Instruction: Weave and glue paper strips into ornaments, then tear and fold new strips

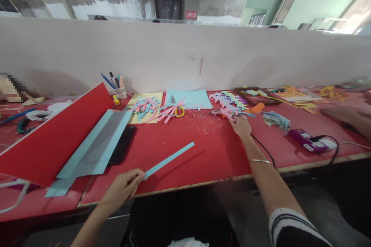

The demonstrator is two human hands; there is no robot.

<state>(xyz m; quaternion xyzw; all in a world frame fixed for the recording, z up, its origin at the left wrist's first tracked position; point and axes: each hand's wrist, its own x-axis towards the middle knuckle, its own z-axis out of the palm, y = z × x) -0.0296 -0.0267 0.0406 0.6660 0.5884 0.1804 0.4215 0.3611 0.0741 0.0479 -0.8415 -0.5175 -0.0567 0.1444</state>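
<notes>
Between the thumb and fingers of my left hand [129,182], near the table's front edge, is one end of a light blue paper strip [171,159]. The strip slants up to the right above the red tabletop. Farther off, my right hand [242,125] is closed around a pink glue gun [224,113], whose nozzle points left; some of the fingers are hidden. A black cord [263,148] runs down beside that wrist. Just behind the glue gun lies a zigzag chain of folded paper [228,99] in pink, white and green.
Yellow-handled scissors [180,112] rest by pink strips and a blue sheet [189,98]. Cut strips [145,107] lie on yellow paper. Left are a tilted red board [63,135], blue sheets [95,150] and a black phone [123,144]. A purple power strip [307,141] and another person's arm [344,117] are right.
</notes>
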